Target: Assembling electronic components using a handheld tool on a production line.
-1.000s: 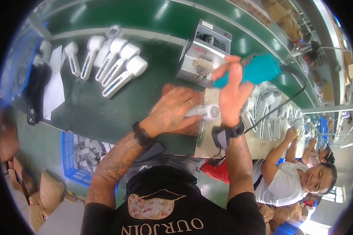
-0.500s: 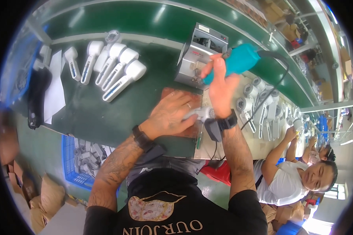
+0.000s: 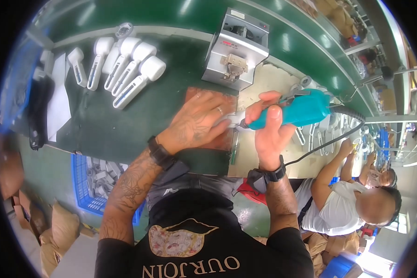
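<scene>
My right hand [image 3: 272, 139] is wrapped round a teal electric screwdriver [image 3: 308, 109] with a black cord. Its tip points left and comes down at the edge of a white and grey piece [image 3: 233, 120], whether touching I cannot tell. That piece looks like the hand-shower-shaped ones on the bench. Over a reddish-brown mat [image 3: 215, 142], my left hand [image 3: 194, 121] lies palm down with its fingers closed on the piece, hiding most of it. A silver screw feeder [image 3: 231, 53] stands just beyond my hands.
Several white hand-shower-shaped pieces [image 3: 134, 69] lie at the far left, near a white sheet [image 3: 60, 99]. More stand along the bench at right. Below the left edge sits a blue crate [image 3: 81, 185] of grey parts. A seated person [image 3: 338, 208] works at right; the black cord [image 3: 322, 147] loops nearby.
My right hand has brought the screwdriver from in front of the screw feeder down to the piece in my left hand. My left hand keeps its place on the mat; the view has shifted slightly.
</scene>
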The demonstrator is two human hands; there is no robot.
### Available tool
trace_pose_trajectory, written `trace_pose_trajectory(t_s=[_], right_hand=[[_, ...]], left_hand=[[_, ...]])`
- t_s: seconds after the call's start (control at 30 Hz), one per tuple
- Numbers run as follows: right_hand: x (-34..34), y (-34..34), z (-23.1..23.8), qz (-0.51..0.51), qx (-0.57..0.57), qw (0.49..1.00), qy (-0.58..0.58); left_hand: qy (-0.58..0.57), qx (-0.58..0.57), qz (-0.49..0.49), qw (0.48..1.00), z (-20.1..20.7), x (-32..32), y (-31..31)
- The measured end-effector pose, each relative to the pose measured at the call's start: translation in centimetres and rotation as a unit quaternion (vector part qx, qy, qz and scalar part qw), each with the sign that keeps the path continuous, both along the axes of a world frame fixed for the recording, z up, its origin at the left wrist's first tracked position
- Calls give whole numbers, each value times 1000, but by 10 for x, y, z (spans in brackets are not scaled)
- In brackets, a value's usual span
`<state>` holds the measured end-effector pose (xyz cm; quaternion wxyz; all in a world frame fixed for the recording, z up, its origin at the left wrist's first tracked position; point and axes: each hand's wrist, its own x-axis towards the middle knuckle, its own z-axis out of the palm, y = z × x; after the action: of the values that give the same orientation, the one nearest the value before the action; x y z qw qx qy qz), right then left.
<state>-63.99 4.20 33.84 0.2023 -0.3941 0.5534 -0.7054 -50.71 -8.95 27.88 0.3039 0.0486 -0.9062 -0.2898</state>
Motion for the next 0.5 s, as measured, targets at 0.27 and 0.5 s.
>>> trace_pose_trajectory(t_s=[0.27,0.5], right_hand=[[0,0,-14,17,-3,1000,3],[1,-1,-24,37,-36,999,-4]], left_hand=[[-19,2,-13,1000,1,1,1],[-33,-3,-25,999,1,-2,1]])
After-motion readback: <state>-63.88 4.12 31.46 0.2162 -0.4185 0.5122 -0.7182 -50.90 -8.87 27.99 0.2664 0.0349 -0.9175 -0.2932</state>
